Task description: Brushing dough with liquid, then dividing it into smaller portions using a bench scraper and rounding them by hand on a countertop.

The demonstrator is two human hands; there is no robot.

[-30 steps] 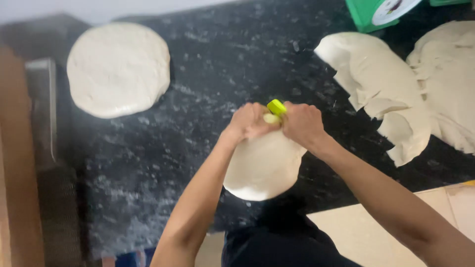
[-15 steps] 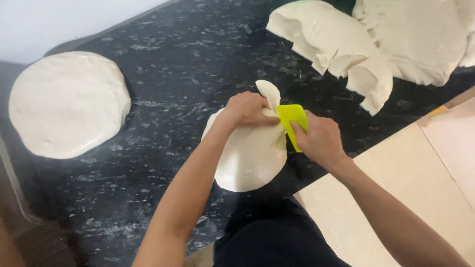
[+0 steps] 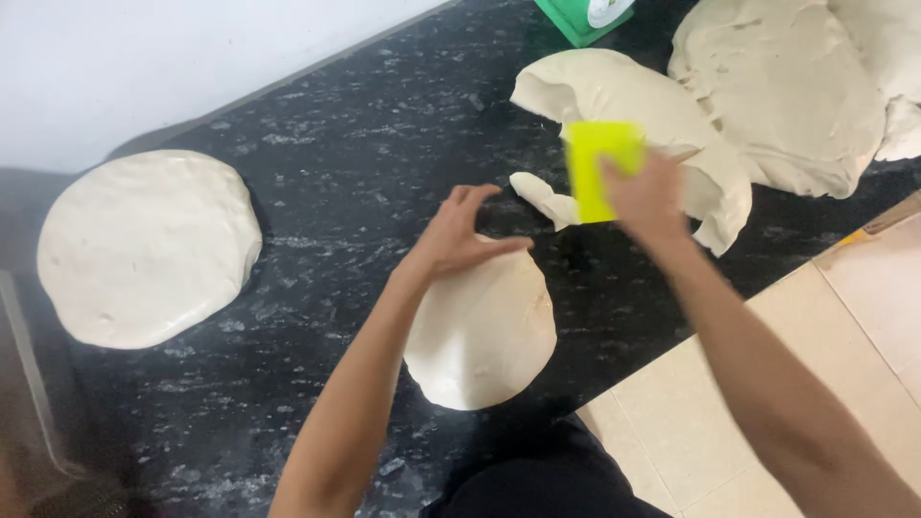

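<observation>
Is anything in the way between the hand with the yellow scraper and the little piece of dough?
Nothing visible. The right hand holds the yellow scraper right beside the small dough piece, with only bare black counter around it.

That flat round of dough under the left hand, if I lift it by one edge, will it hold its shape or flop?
The round of dough would probably flop and stretch: it lies thin and flat on the black counter, and the left hand rests on its edge. The torn dough mass nearby sags in soft folds, so likely pliable, perhaps sticky. It seems unlikely to roll or slide.
</observation>
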